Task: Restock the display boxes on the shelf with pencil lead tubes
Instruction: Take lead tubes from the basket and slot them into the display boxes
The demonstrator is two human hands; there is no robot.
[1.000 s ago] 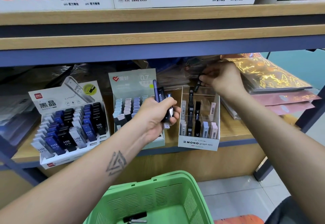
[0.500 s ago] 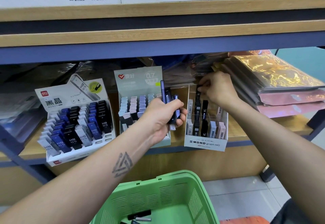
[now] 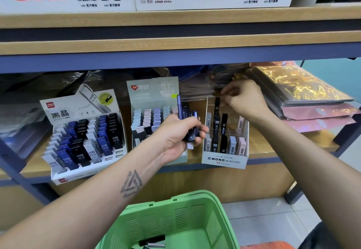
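My left hand point(image 3: 178, 133) grips a bundle of dark blue and black lead tubes point(image 3: 188, 117) in front of the middle display box point(image 3: 154, 90). My right hand point(image 3: 244, 98) pinches the top of a black lead tube point(image 3: 216, 105) standing in a back slot of the clear MONO graph MG box point(image 3: 224, 159). That box holds several black, grey and pink tubes. On the left stands a white box point(image 3: 78, 111) full of blue, black and grey HB 0.5 tubes.
A green plastic basket point(image 3: 175, 215) sits below the shelf, with a few tubes in its bottom. Shiny wrapped packs point(image 3: 304, 96) are stacked to the right of the MONO box. An upper shelf board point(image 3: 175, 47) carrying white uni boxes overhangs the display boxes.
My right hand has come down from the plastic packs behind the MONO box to its back row, lowering a black tube into a slot. My left hand has kept its bundle.
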